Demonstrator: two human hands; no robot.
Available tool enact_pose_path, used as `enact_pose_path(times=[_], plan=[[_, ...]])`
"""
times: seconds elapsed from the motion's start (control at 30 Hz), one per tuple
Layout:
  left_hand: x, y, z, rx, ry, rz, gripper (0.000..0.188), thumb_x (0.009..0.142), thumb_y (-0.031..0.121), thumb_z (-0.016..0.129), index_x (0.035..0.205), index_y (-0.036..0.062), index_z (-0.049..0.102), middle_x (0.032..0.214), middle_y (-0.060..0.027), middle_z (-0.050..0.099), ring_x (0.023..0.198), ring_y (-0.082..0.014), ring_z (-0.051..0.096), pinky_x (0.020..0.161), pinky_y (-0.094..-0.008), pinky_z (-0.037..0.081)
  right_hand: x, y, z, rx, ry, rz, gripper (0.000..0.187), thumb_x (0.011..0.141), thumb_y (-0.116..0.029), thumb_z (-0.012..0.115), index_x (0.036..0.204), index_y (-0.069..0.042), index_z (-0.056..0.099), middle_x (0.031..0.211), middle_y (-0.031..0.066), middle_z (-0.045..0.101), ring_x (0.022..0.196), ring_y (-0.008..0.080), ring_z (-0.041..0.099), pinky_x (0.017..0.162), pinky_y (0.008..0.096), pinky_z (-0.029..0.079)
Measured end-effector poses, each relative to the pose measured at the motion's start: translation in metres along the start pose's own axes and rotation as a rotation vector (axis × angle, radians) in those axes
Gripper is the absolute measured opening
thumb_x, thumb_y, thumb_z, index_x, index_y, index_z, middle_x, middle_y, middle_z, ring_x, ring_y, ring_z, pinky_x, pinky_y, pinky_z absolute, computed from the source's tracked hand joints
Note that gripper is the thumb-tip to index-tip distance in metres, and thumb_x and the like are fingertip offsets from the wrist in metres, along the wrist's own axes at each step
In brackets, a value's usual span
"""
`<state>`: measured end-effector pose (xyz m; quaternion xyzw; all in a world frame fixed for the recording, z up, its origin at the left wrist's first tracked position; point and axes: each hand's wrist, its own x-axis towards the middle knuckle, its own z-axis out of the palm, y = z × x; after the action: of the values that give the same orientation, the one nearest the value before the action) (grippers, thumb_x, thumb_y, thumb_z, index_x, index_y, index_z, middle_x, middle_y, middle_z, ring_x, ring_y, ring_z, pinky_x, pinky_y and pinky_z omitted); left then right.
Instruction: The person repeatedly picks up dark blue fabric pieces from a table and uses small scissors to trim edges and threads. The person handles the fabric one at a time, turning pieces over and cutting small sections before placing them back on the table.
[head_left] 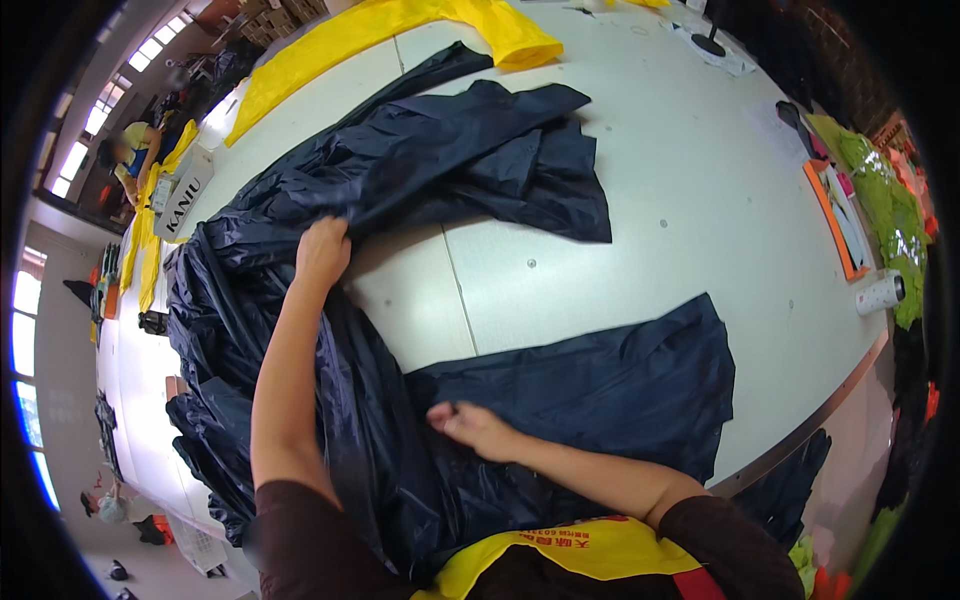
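Observation:
A large dark navy garment (pixel 290 200) of thin, shiny cloth lies across the white table in an arc, bunched at the left. One flat, tube-like section (pixel 600 375) stretches rightward near me, and another, crumpled, lies farther away. My left hand (pixel 325 252) is closed on a fold of the cloth at the inner side of the bunched part. Over the near section, my right hand (pixel 478 430) has its fingers curled together, slightly smeared by motion. Whatever its fingertips hold, if anything, cannot be made out.
A yellow garment (pixel 340 45) lies along the table's far side. At the left stands a white box (pixel 185 195), with a person (pixel 135 160) beyond it. Along the right edge are an orange folder (pixel 838 222), a white cylindrical container (pixel 880 292) and lime-green cloth (pixel 880 190).

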<state>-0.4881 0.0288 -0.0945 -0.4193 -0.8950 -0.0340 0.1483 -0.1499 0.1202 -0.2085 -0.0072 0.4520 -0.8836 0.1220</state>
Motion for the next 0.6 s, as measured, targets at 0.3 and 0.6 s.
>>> enact_pose_path(times=[0.3, 0.6], plan=[[-0.208, 0.004, -0.066, 0.175, -0.510, -0.109, 0.013, 0.070, 0.017, 0.058, 0.078, 0.0075, 0.061, 0.086, -0.0087, 0.057, 0.092, -0.0265, 0.055, 0.079, -0.0415, 0.042, -0.005, -0.148, -0.110, -0.318, 1.045, -0.395, 0.034, 0.088, -0.017, 0.054, 0.116, 0.002, 0.051, 0.099, 0.0116, 0.056, 0.084, 0.0153, 0.053, 0.073, 0.0255, 0.044], [-0.166, 0.016, -0.069, 0.324, -0.924, -0.263, 0.016, 0.075, 0.013, 0.053, 0.081, 0.0046, 0.065, 0.087, -0.0160, 0.064, 0.084, -0.0333, 0.062, 0.071, -0.0426, 0.050, 0.033, -0.148, -0.192, -0.992, 1.115, -0.177, 0.043, 0.067, -0.016, 0.070, 0.103, 0.004, 0.058, 0.083, 0.0147, 0.063, 0.079, 0.0306, 0.061, 0.077, 0.0343, 0.048]])
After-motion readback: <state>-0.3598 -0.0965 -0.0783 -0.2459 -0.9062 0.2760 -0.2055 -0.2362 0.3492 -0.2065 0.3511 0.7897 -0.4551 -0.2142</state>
